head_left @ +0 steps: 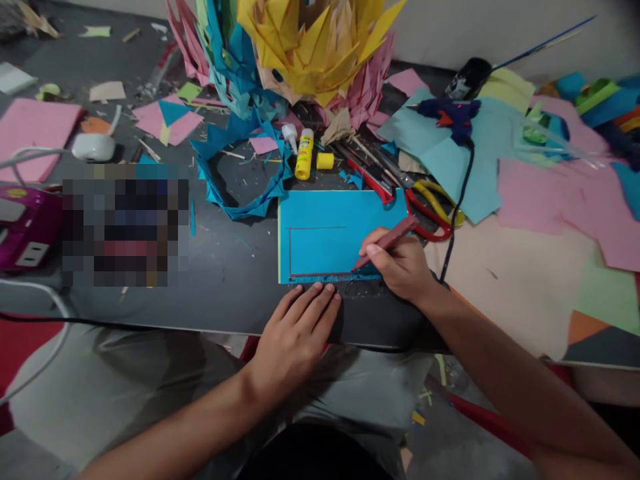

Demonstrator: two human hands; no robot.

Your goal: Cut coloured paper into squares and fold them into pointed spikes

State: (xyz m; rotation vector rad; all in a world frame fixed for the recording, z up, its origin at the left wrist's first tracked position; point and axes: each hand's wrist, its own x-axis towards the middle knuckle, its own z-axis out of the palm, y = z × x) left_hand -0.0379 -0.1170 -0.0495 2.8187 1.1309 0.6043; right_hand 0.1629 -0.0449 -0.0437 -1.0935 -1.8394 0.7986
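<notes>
A blue sheet of paper [323,208] lies on the dark table, with dark lines drawn along its left side, across its upper part and along its lower part. A clear ruler [364,287] lies along the sheet's lower edge. My left hand [300,330] rests with fingers stretched out, their tips pressing on the ruler. In my right hand [403,267] is a reddish-brown marker [395,235], gripped between thumb and fingers. Its tip touches the paper at the ruler's upper edge, by the lower line.
Behind the sheet are a blue paper crown [237,210], a glue stick [304,155], a red cutter [373,179], and scissors [435,230]. A hot glue gun [447,115] trails its cord beside my right hand. Folded-paper crowns [320,57] stand behind; coloured sheets [535,200] cover the right.
</notes>
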